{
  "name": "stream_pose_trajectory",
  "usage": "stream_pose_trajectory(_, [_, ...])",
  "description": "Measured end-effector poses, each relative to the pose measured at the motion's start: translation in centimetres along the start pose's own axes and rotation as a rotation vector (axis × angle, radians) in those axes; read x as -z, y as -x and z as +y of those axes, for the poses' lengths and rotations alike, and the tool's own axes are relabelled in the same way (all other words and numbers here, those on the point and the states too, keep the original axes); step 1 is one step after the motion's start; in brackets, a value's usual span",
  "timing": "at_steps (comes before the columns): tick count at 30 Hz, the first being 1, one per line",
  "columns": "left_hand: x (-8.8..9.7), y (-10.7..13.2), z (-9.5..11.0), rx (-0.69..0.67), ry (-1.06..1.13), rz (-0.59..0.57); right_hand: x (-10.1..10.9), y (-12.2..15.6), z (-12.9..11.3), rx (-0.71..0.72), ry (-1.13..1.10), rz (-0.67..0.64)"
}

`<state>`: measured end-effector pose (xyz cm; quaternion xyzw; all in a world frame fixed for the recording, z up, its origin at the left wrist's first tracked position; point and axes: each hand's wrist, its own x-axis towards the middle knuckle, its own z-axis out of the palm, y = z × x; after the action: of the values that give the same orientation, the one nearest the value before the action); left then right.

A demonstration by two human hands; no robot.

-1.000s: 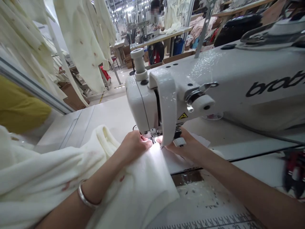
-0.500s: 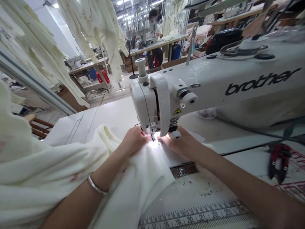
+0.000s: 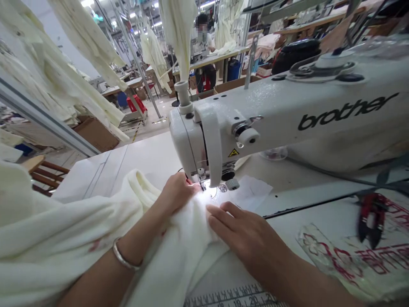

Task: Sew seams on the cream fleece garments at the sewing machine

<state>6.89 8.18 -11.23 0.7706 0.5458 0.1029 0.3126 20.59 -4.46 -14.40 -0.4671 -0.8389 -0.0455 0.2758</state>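
Cream fabric with small reddish marks runs under the needle area of a white sewing machine lettered "brother". My left hand, a silver bangle on its wrist, is closed on the fabric just left of the presser foot; its fingertips are partly hidden. Nearer to me, my right hand has thumb and fingers drawn together at the fabric's right edge, below the lit needle plate. More of the fabric lies bunched to the left, over my left forearm's far side.
Red-handled thread snips lie at the right. A printed ruler runs along the front edge. Cream garments hang at the upper left. A wooden stool stands left of the table, and a person sits farther back.
My right hand has come back from beside the needle toward me, onto the fabric's right edge. My left hand stays by the presser foot. The view has shifted slightly.
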Motion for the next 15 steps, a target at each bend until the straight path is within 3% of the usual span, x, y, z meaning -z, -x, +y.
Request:
stream_pose_trajectory(8, [-0.25, 0.51, 0.41, 0.063, -0.053, -0.03, -0.33, 0.59, -0.55, 0.019, 0.054, 0.041])
stream_pose_trajectory(15, [-0.79, 0.24, 0.1, 0.075, -0.07, -0.015, 0.06, 0.58, 0.02, -0.016, -0.019, -0.019])
